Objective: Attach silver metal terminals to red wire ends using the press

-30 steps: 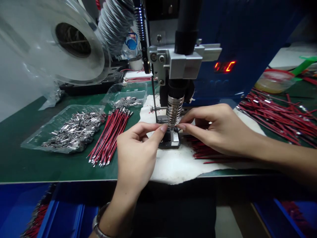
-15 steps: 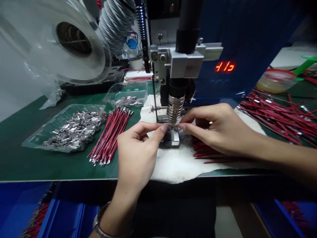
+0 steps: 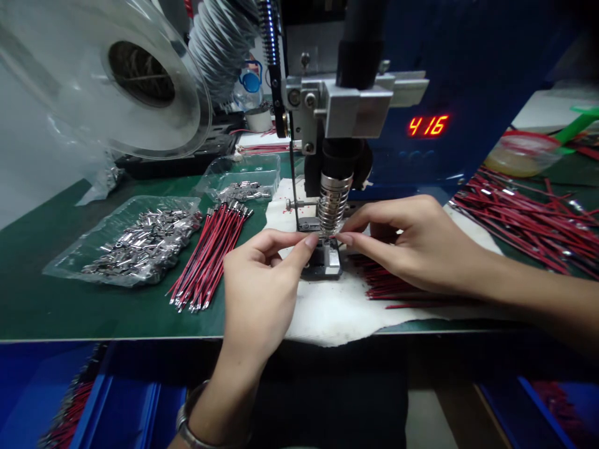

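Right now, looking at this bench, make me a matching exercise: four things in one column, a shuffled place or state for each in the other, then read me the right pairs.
Things:
1. Glowing red digital display
2. Silver coiled metal sleeve
3. Neat bundle of thin red and black wires
4. Larger clear plastic tray

Places and states:
A. Lying between the tray and the left hand
B. Holding a heap of small silver metal parts
C. Reading 416
D. Just above the fingertips of the left hand and right hand

Pairs: 1-C, 2-D, 3-A, 4-B.
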The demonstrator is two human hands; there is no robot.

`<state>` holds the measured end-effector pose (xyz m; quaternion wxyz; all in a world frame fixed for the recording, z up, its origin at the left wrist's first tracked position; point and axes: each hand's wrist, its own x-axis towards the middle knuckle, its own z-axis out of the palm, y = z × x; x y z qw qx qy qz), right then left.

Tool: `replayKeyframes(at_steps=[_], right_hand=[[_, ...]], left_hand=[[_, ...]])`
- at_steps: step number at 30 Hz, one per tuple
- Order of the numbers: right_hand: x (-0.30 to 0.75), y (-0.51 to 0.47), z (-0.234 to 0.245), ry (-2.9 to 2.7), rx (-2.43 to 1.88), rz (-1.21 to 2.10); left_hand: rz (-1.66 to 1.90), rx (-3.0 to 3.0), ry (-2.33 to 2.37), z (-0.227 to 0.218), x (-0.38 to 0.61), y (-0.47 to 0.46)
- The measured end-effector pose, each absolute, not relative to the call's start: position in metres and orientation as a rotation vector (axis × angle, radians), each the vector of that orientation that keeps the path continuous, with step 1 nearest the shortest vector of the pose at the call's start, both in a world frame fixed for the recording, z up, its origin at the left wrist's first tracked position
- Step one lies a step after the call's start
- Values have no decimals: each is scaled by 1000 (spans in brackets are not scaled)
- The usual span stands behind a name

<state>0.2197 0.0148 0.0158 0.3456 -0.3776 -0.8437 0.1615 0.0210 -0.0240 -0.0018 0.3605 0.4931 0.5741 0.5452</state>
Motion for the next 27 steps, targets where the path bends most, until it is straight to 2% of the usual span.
replayKeyframes(at_steps=[27], right_hand=[[225,20,15,-2329,-726,243]], left_hand=[[1376,1274,1516,2,18,-30]])
